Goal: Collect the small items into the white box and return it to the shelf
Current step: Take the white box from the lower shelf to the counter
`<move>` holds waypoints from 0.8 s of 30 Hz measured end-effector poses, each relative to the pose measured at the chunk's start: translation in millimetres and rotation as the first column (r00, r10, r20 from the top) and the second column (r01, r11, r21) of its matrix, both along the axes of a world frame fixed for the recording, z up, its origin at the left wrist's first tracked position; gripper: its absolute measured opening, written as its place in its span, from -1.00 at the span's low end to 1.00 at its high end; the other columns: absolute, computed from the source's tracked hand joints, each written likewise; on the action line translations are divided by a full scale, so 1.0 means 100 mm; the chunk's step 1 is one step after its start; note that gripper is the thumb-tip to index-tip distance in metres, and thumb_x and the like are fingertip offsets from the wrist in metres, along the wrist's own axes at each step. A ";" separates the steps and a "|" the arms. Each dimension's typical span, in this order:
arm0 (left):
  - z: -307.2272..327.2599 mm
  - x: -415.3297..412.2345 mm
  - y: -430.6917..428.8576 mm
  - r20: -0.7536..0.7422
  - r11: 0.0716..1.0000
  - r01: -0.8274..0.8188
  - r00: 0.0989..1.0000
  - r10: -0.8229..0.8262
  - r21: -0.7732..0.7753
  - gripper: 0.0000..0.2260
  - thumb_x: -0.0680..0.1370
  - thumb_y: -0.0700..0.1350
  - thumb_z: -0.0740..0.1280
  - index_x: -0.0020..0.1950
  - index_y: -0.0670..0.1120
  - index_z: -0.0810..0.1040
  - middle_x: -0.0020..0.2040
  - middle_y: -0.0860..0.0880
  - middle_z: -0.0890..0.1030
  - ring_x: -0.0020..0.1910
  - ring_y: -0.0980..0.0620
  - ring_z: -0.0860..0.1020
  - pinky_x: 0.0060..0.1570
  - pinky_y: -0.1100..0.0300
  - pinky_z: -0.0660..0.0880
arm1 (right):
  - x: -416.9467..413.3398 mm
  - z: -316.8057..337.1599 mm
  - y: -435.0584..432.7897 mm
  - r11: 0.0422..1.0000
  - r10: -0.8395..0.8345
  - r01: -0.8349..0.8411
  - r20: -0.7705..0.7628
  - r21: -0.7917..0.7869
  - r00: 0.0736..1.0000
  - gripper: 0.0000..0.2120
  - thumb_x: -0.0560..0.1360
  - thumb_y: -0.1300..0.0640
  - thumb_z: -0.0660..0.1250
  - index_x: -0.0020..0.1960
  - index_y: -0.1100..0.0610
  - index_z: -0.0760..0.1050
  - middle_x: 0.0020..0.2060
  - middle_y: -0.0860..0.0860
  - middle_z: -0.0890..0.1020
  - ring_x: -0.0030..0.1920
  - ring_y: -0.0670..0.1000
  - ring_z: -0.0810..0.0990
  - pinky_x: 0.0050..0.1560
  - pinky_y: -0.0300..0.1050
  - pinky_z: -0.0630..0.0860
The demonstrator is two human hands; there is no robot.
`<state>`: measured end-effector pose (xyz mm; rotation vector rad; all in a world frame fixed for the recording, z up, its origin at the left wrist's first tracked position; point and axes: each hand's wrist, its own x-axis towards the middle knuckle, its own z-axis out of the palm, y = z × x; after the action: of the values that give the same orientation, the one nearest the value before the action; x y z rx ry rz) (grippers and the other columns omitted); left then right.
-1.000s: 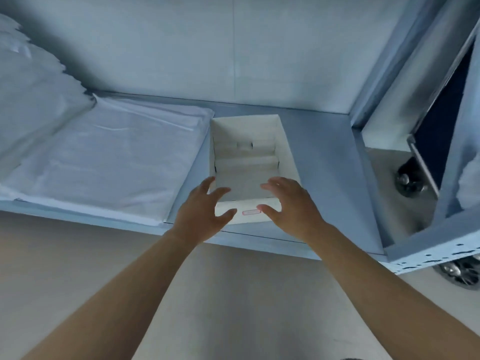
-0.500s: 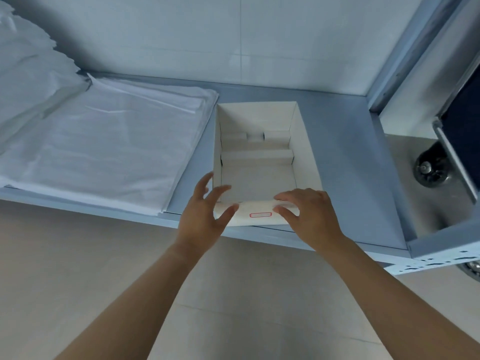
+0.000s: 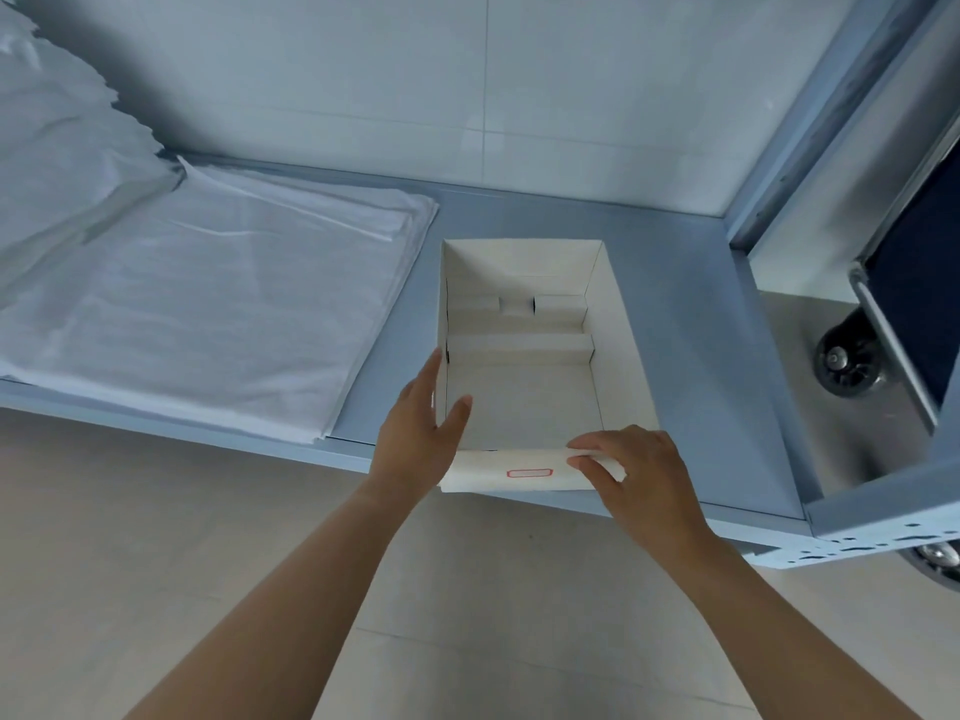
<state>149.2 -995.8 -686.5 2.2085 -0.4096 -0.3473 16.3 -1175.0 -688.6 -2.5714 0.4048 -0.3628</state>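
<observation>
Both hands have closed in on the white box [image 3: 524,387] since the earlier frames; a second ago they hovered just short of its front, now they grip it. The box itself has not shifted. It sits on the blue shelf [image 3: 691,356], its front end at the shelf's front edge and slightly overhanging, the rest running back toward the rear wall. It is open-topped, cardboard dividers inside, no items visible in it. The front panel carries a small red-outlined label [image 3: 528,473].

Left hand [image 3: 415,433]: at the front-left corner of the box, fingers flat along the outside of the left wall, thumb hooked over the rim to the inside, loosely pinching that wall.

Right hand [image 3: 639,475]: at the front-right corner, fingers curled over the top of the front rim, thumb pressed on the front panel below, gripping the front edge.

Stack of folded white cloth [image 3: 218,304] lies on the shelf's left part, just beside the box, a narrow gap between them. Right part of the shelf is bare up to the upright. Beyond the shelf's right end, a black caster wheel [image 3: 847,361] on the floor. Pale tiled floor [image 3: 208,537] below the shelf's front edge.
</observation>
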 end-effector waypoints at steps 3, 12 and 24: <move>-0.05 0.01 -0.02 -0.004 0.999 -0.041 0.999 0.041 0.009 -0.49 0.59 -0.11 0.15 0.50 0.08 0.07 0.42 -0.06 0.38 0.33 -0.06 0.40 0.15 0.24 0.26 | -0.03 -0.10 -0.03 0.998 -0.035 0.036 0.026 -0.060 0.999 -0.90 0.40 0.01 0.41 -0.09 -0.06 0.62 -0.17 -0.11 0.69 -0.13 -0.03 0.59 0.04 -0.20 0.21; 0.02 -0.22 0.06 -0.078 0.994 -0.111 0.991 0.112 0.021 -0.55 0.61 -0.13 0.09 0.49 0.08 0.12 0.40 -0.03 0.41 0.04 0.14 0.53 0.02 0.28 0.28 | -0.15 -0.06 -0.05 0.994 -0.082 0.078 0.045 0.078 0.996 -0.93 0.40 0.07 0.40 -0.14 -0.01 0.65 -0.19 -0.09 0.69 -0.12 -0.02 0.57 -0.02 0.08 0.50; 0.98 -0.63 0.93 -0.164 0.969 -0.238 0.955 0.245 0.062 -0.57 0.53 -0.26 0.07 0.34 0.05 0.39 -0.05 -0.14 0.60 -0.22 0.01 0.51 -0.22 0.16 0.41 | -0.25 0.99 0.56 0.984 0.130 -0.137 0.067 0.111 0.989 -0.93 0.37 0.07 0.38 -0.14 0.00 0.59 -0.23 -0.19 0.63 -0.14 -0.21 0.38 -0.02 -0.07 0.38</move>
<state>86.2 -902.9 -588.8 2.2171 -0.0375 -0.4108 -8.8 -1118.6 -589.6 -2.4523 0.2234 -0.3557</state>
